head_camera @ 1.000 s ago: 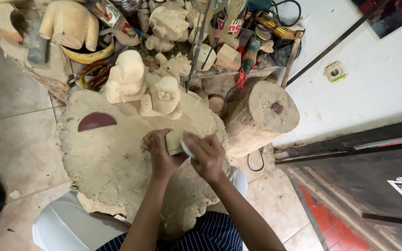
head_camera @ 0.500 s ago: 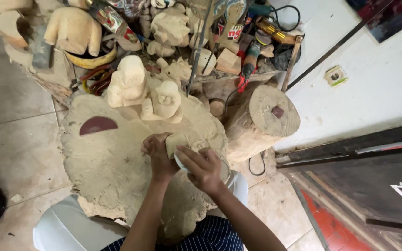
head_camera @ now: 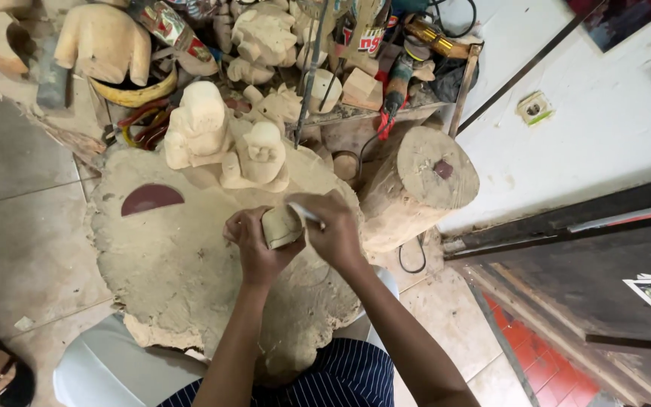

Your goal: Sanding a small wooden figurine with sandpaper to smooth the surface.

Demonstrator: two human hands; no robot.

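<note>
Here we are looking straight down on a broad, dusty wooden slab (head_camera: 167,271) that serves as a work surface, and both hands meet just above its far half. Our left hand (head_camera: 254,245) is wrapped around a small pale wood block (head_camera: 280,226), fingers curled under it and thumb along the side, which keeps the piece steady and turns its upper face toward the other hand. Our right hand (head_camera: 333,230) pinches a thin white strip (head_camera: 303,212) (it looks like a scrap of sandpaper, though it is too small to tell for sure) and presses it against the block's top edge, so the block is braced from below while being worked from above. Just beyond the hands stand two rounded, unfinished carved figures (head_camera: 224,143), close enough to reach. A dark red half-disc (head_camera: 151,199) lies flat on the slab to the left, well apart from the hands. To the right a log stump (head_camera: 416,188) stands beside the slab, and a cluttered bench of tools (head_camera: 386,68) sits behind it
</note>
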